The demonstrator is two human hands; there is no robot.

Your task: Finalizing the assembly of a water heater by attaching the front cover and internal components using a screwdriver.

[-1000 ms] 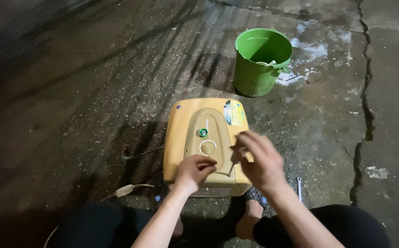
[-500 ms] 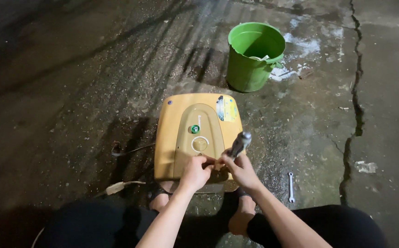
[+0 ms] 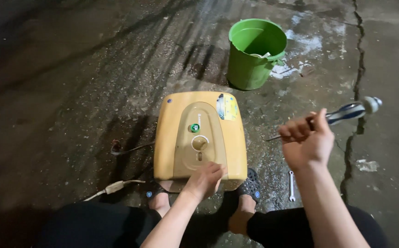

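Observation:
A yellow boxy water heater (image 3: 200,133) lies face up on the wet concrete between my feet. My left hand (image 3: 205,179) rests with curled fingers on its near bottom edge. My right hand (image 3: 306,141) is raised to the right of the heater, shut on a screwdriver (image 3: 342,113) with a blue and white handle that points up and right, its thin shaft sticking out to the left of my fist.
A green plastic bucket (image 3: 256,53) stands beyond the heater. A small wrench (image 3: 291,186) lies on the ground by my right foot. A cable and white plug (image 3: 115,186) trail to the left. A crack (image 3: 352,138) runs along the concrete on the right.
My right hand has lifted the screwdriver away from the heater's bottom edge and swung it out to the right. My left hand has stayed at the heater's near edge.

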